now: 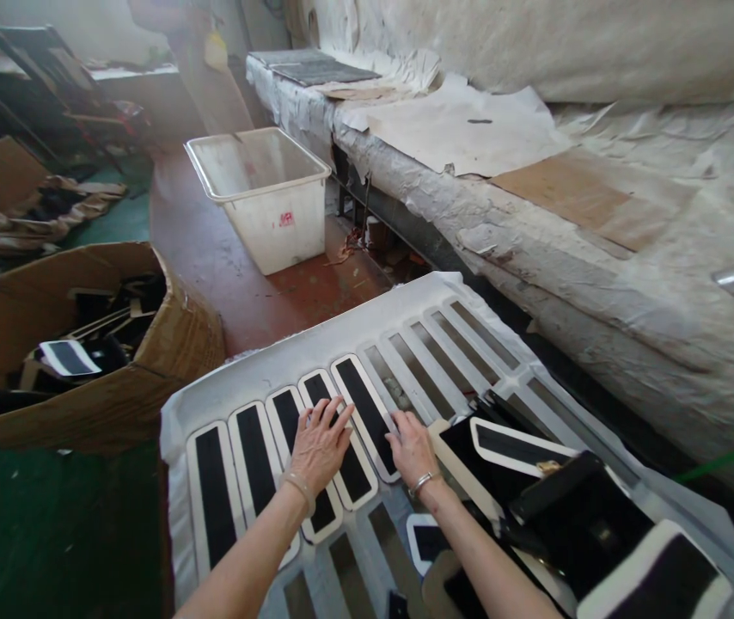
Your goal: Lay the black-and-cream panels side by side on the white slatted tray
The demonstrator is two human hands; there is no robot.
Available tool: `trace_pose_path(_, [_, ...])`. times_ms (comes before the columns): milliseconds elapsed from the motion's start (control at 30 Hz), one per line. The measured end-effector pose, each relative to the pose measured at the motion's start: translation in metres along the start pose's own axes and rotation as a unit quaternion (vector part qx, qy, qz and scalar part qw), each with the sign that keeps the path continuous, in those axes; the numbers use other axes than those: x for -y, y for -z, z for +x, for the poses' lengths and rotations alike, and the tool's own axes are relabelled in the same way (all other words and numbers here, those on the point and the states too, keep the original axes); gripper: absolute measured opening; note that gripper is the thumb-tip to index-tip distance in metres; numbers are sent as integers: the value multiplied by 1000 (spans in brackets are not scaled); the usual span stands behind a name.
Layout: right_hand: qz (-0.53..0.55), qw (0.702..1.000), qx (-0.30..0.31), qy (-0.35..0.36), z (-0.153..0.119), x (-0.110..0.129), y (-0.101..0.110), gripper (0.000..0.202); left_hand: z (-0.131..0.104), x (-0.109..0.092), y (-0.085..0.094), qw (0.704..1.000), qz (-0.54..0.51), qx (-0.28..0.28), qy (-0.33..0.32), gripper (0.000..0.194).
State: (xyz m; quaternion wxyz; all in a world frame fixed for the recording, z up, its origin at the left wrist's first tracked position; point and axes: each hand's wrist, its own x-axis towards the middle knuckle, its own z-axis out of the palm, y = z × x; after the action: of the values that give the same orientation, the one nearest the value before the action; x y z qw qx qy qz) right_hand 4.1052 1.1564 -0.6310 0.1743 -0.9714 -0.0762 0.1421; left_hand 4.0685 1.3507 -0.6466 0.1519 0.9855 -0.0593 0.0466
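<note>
Flat black strips with cream borders and rounded corners lie side by side on a white slotted rack (225, 383). My left hand (321, 443) rests over the middle of the row, fingers spread across the strips beneath it. At the row's right end, one bordered strip (363, 413) lies flat. Against its lower right edge is my right hand (413, 449), with thumb and fingers apart and slightly bent. A loose heap of similar bordered pieces (522, 447) and black folded parts (586, 516) sits to the right of my right forearm.
A cardboard box (190, 331) holding black and cream pieces stands on the left. Beyond the rack is a white plastic tub (277, 223). A long bench (444, 193) draped in pale sheets runs along the right. Another person (203, 69) stands at the back.
</note>
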Motion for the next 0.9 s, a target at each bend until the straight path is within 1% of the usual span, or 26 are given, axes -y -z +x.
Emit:
trace_pose_path(100, [33, 999, -10, 13, 3, -4, -4, 38, 1, 0, 1, 1000, 2, -3, -3, 39])
trace_pose_path(167, [51, 998, -16, 23, 5, -6, -6, 41, 1, 0, 3, 1000, 7, -7, -7, 40])
trace_pose_path(333, [79, 996, -15, 48, 9, -11, -6, 42, 0, -2, 2, 1000, 20, -16, -13, 41])
trace_pose_path(533, [62, 996, -6, 61, 8, -10, -8, 42, 1, -1, -1, 999, 38, -16, -17, 38])
trace_pose_path(667, [32, 998, -10, 52, 4, -3, -6, 42, 6, -10, -11, 998, 35, -14, -42, 39])
trace_pose_path(767, [1, 999, -2, 38, -1, 8, 0, 42, 9, -26, -24, 999, 26, -27, -36, 51])
trace_pose_path(833, [-17, 999, 7, 41, -5, 13, 8, 45, 9, -35, -32, 999, 33, -40, -18, 58])
trace_pose_path(900, [-25, 998, 16, 52, -10, 9, 25, 45, 7, -39, -38, 998, 37, -43, -17, 61])
